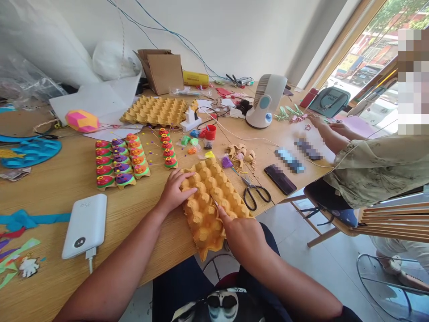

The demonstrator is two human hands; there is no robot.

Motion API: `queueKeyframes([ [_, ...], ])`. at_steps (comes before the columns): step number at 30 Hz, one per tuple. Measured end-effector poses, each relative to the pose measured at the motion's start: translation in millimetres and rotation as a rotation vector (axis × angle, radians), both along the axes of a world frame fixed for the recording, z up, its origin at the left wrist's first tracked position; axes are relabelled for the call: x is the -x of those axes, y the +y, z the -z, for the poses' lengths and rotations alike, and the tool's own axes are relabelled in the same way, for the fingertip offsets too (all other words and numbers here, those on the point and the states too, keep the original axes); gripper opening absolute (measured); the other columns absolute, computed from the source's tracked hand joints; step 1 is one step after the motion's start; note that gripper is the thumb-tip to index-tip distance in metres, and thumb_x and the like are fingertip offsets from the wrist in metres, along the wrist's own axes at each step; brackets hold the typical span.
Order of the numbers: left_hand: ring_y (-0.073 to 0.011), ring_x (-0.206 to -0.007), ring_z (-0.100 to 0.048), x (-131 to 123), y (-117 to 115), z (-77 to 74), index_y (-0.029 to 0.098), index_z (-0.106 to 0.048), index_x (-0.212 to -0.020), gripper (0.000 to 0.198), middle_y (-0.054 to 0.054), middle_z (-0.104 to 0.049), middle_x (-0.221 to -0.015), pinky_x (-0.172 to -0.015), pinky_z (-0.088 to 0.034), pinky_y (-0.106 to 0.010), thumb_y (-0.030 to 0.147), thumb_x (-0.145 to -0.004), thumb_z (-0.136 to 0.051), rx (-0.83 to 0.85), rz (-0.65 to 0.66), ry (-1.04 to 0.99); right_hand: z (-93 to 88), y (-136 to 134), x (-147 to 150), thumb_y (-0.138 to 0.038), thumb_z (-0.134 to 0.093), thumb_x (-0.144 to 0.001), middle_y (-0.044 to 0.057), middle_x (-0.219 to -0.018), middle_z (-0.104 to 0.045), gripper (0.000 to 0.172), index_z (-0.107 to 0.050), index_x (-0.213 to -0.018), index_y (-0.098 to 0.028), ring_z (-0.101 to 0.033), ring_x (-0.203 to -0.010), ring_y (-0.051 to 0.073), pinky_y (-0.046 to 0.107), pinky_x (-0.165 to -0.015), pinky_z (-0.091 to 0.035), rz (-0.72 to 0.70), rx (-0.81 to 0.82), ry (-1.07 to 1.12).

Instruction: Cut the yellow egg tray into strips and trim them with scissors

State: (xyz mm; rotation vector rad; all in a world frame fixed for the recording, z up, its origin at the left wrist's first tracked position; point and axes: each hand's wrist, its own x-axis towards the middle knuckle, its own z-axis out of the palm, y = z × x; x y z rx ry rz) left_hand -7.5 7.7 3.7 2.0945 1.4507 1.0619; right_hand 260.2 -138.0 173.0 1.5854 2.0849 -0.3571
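Observation:
A yellow pulp egg tray (204,214) lies bumps up at the table's front edge, its near corner jutting past it. My left hand (174,190) rests on the tray's left side, fingers spread and thumb apart. My right hand (239,228) is closed around a thin-bladed cutting tool (215,201), index finger stretched along it. Its tip touches the tray between two rows of cups; its handle is hidden in my palm. Black-handled scissors (256,194) lie right of the tray, near torn pulp pieces (240,156).
Painted egg-cup strips (122,161) stand at left, behind a white power bank (85,226). Another egg tray (154,111), a red cup (208,132), clay packets (190,141) and a white fan (266,100) sit farther back. A phone (280,179) lies right. Another person (378,165) works there.

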Motion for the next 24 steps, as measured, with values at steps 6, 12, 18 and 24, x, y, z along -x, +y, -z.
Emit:
queueKeyframes([
  [6,-0.0448,-0.161,-0.055,-0.4,0.4,2.1,0.029,-0.080,-0.148,0.058,-0.010,-0.080,-0.144,-0.140,-0.042,-0.067,0.046,-0.093,-0.084,-0.001,-0.012,0.006,2.9,-3.1,-4.4,-0.002,-0.059,-0.107,0.013,-0.103,-0.091,0.095,-0.028,-0.193,-0.027,-0.091,-0.097,0.030,0.034,-0.078,-0.066,-0.005,0.004,-0.003],
  [12,-0.0441,-0.160,-0.055,-0.5,0.0,1.7,0.029,-0.080,-0.147,0.057,-0.010,-0.080,-0.142,-0.141,-0.041,-0.067,0.047,-0.093,-0.083,-0.002,-0.007,0.007,1.9,-2.4,-5.5,-0.005,-0.058,-0.109,0.014,-0.104,-0.091,0.092,-0.030,-0.193,-0.027,-0.091,-0.097,0.030,0.033,-0.076,-0.064,0.010,0.011,0.006],
  [18,-0.0449,-0.162,-0.054,-1.0,-0.8,1.0,0.029,-0.081,-0.146,0.057,-0.011,-0.080,-0.142,-0.141,-0.040,-0.067,0.048,-0.093,-0.083,0.001,-0.020,0.005,1.3,3.3,-0.8,-0.003,-0.059,-0.106,0.014,-0.103,-0.090,0.097,-0.027,-0.194,-0.028,-0.090,-0.094,0.031,0.036,-0.076,-0.066,-0.004,0.001,0.008],
  [24,-0.0438,-0.161,-0.054,-2.9,-2.1,-1.4,0.030,-0.079,-0.148,0.057,-0.011,-0.078,-0.146,-0.140,-0.041,-0.065,0.046,-0.094,-0.083,0.005,-0.024,0.023,-3.0,-16.7,-3.9,-0.005,-0.059,-0.107,0.014,-0.098,-0.089,0.091,-0.031,-0.192,-0.022,-0.090,-0.088,0.031,0.034,-0.071,-0.063,-0.008,0.016,-0.006],
])
